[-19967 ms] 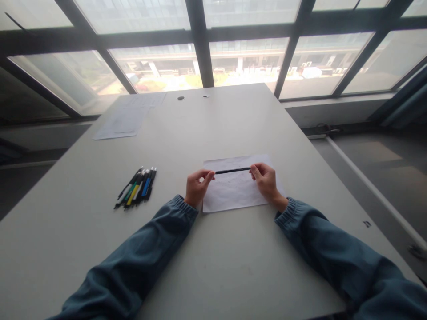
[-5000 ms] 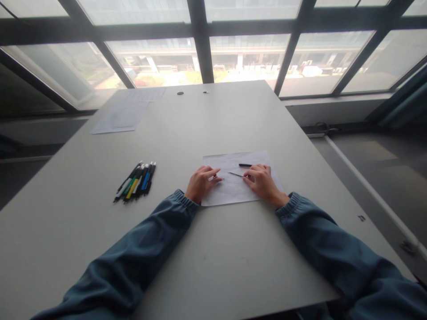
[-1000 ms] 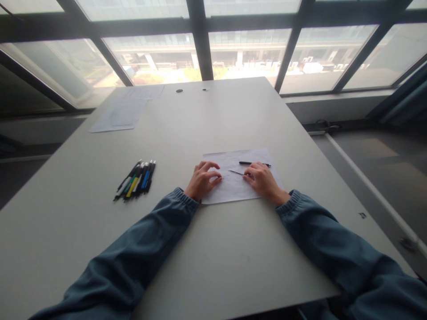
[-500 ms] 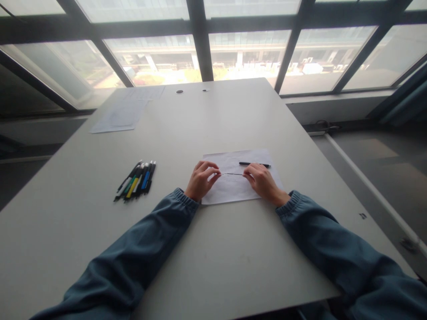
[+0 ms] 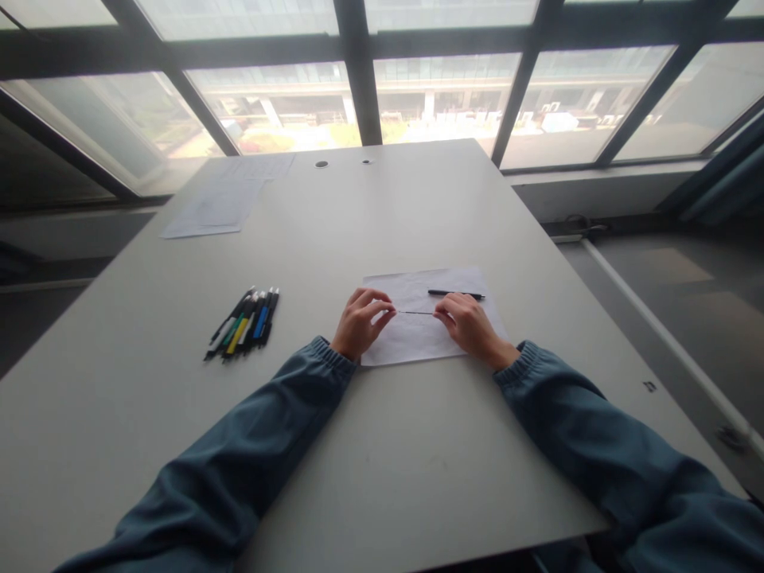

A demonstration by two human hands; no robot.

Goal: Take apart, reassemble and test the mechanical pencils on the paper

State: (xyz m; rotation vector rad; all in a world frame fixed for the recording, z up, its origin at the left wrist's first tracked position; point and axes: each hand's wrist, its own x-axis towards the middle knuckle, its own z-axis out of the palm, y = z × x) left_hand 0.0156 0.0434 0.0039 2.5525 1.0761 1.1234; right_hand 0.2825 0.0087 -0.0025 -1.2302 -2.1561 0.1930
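A thin dark pen refill (image 5: 416, 313) stretches level between my two hands, above a white sheet of paper (image 5: 411, 346). My right hand (image 5: 469, 325) pinches its right end between thumb and fingers. At the other end, the thumb and forefinger of my left hand (image 5: 360, 325) are closed in a pinch. A small pale bit shows where the refill meets those left fingertips; what they grip there is too small to make out. Just beyond my right hand, a black pen barrel (image 5: 447, 294) lies on the paper, partly behind the knuckles.
Left of my hands, a bunch of pens (image 5: 243, 325) in black, white, green, yellow and blue lies on the white table (image 5: 358, 446). More paper sheets (image 5: 212, 207) lie at the far left. Round cable holes (image 5: 321, 165) sit near the back edge, before the windows.
The right end of the refill, with my right fingertips, has shifted very slightly, and the refill lies a little more level. My left hand and the other things stay put.
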